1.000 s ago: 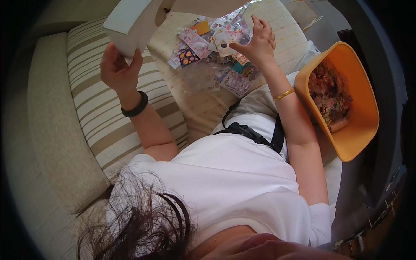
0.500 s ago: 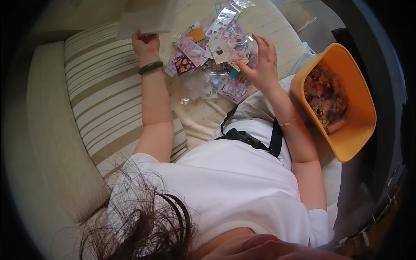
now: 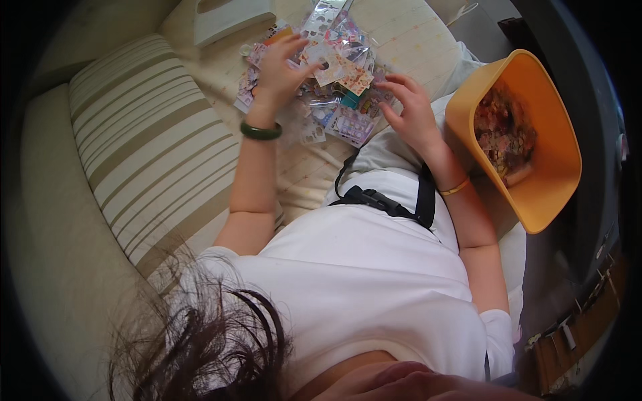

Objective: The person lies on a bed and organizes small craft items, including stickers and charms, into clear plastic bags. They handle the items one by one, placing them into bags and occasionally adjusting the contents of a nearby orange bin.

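A loose heap of colourful sticker sheets [image 3: 352, 124] and clear plastic sleeves lies on the cream couch cover in front of me. Over the heap's left side is my left hand [image 3: 279, 70], empty, its fingers apart and pointing to the right. My right hand [image 3: 409, 110] hovers at the heap's right edge, fingers spread and holding nothing. An orange-patterned sheet [image 3: 356, 79] lies on top between the two hands. Beyond the heap, at the far left, a flat white box-like object [image 3: 234, 19] rests on the couch, apart from both hands.
An orange bin [image 3: 559, 167] with small mixed pieces inside stands close to my right forearm. On my left is a striped cushion [image 3: 147, 144] against the couch arm [image 3: 47, 174]. A dark piece of furniture [image 3: 602, 134] borders the right side.
My left hand has let go of the white box-like object and come right and nearer, over the stickers. My right hand has moved slightly nearer and stays open.
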Available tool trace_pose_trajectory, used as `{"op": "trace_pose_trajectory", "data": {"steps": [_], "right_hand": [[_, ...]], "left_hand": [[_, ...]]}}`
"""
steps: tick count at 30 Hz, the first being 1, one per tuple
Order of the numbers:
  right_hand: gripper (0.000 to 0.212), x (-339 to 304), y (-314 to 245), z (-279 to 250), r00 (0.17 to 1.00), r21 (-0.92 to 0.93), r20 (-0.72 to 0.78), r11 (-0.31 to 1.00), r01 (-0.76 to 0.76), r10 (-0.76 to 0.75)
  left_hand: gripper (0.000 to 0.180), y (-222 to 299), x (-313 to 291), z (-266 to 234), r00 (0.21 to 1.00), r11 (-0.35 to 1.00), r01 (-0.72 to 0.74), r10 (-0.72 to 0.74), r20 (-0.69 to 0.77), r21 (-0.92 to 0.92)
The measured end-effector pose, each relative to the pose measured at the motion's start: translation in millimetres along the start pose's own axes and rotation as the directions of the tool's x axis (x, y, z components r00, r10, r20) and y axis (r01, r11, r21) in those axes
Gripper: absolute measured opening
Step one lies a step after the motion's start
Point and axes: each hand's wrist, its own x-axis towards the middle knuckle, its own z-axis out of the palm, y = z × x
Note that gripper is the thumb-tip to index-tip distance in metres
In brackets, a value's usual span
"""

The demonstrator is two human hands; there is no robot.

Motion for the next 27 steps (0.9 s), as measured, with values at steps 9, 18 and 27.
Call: {"op": "trace_pose_trajectory", "data": {"steps": [9,18,27], "right_hand": [[0.028,-4,-9,14,0.997,-0.073,0.046,0.995,0.061,-0.058],[0.022,46,-10,35,0.992,-0.090,0.073,0.991,-0.097,0.104],[0.030,48,10,50,0.945,-0.629,0.182,0.771,-0.100,0.271]], "left_hand": [[0.044,7,-21,-6,0.967,0.928,-0.106,0.012,0.254,0.357],[0.031,8,-23,11,0.984,0.863,-0.177,0.139,0.115,0.474],[0.029,-5,-24,11,0.991,0.936,0.130,-0.133,-0.012,0.326]]}}
